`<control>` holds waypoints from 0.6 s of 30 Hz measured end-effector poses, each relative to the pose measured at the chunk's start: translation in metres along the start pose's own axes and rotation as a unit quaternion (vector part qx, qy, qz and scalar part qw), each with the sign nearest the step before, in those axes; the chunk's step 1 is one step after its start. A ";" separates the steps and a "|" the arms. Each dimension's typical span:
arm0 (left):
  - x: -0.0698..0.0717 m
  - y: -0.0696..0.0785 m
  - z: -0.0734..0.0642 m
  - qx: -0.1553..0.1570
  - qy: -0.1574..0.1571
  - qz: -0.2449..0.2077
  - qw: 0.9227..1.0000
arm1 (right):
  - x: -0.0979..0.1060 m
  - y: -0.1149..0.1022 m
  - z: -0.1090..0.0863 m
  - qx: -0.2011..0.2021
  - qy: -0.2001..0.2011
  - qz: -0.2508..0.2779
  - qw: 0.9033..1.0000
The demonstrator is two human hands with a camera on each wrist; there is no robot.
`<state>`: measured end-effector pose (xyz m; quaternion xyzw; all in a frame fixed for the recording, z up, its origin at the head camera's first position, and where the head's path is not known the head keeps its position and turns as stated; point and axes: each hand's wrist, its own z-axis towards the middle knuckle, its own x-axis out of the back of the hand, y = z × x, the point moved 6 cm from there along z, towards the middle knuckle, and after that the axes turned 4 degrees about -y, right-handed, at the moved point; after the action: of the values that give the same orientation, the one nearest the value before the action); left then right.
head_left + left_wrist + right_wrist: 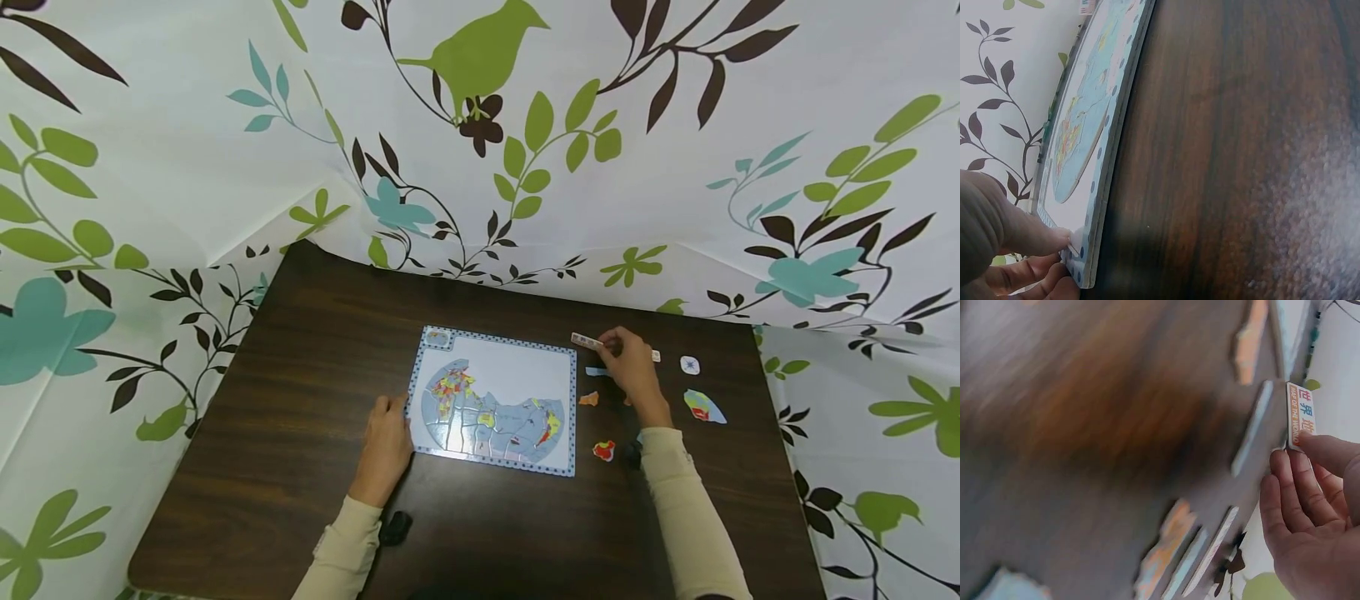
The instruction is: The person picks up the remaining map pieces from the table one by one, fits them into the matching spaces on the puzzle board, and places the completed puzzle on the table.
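A world-map puzzle board with a dotted blue border lies on the table, its lower part filled with fitted map pieces. My left hand grips its left edge; in the left wrist view the thumb lies over the corner with the fingers at the side. Right of the board, my right hand pinches a flat title piece printed "MAP OF THE WORLD" between thumb and fingers. Under and around that hand lie a blue strip piece and an orange piece.
Further right are a compass piece and a green, red and blue map piece. A red and yellow piece lies near the board's lower right corner. Patterned sheeting stands behind the dark wooden table.
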<state>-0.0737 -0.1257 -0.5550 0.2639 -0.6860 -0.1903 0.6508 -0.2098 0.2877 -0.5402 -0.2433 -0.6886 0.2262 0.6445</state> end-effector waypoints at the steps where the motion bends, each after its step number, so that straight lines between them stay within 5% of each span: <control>1: 0.000 0.000 0.000 0.001 0.000 0.000 1.000 | 0.000 -0.002 0.001 0.004 0.004 0.012 1.000; 10: 0.001 -0.001 0.001 -0.001 0.003 0.004 1.000 | -0.017 -0.041 0.013 0.037 -0.015 0.066 0.997; 18: 0.001 -0.001 0.001 -0.003 0.000 0.000 1.000 | -0.052 -0.076 0.022 0.048 -0.090 0.079 0.992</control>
<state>-0.0751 -0.1275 -0.5552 0.2615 -0.6858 -0.1925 0.6514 -0.2322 0.1955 -0.5346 -0.2446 -0.7111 0.3299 0.5707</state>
